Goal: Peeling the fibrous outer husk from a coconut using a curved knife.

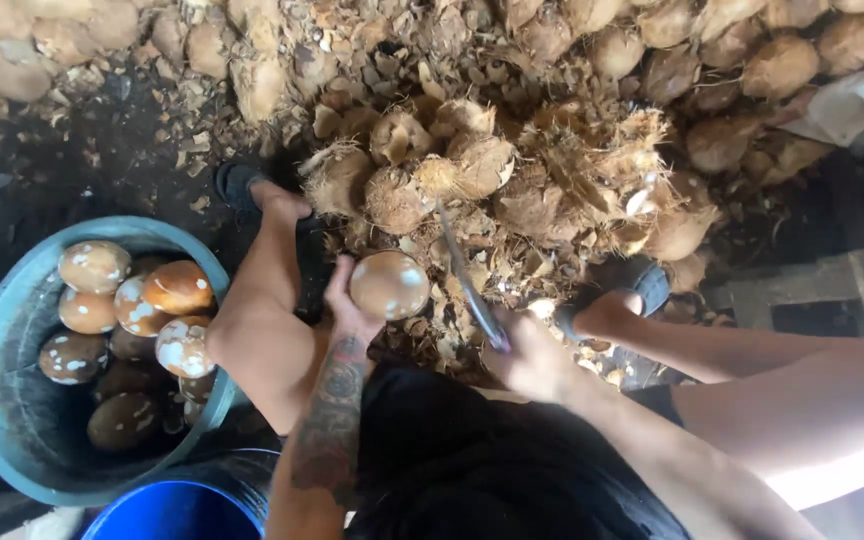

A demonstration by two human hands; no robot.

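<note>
My left hand (345, 305) holds a round peeled coconut (390, 284), brown with white patches, in front of my knees. My right hand (530, 358) grips the handle of a long knife (464, 275). Its blade points up and away, just right of the coconut. Directly beyond lies a heap of husked coconuts and fibrous shavings (512, 180).
A grey-blue tub (12, 420) at my left holds several peeled coconuts (132, 310). A blue bucket rim (167, 510) shows at the bottom. My feet in dark sandals (237, 185) rest on dark ground. Unpeeled coconuts (752, 60) are piled along the top. A wooden frame (812, 290) stands right.
</note>
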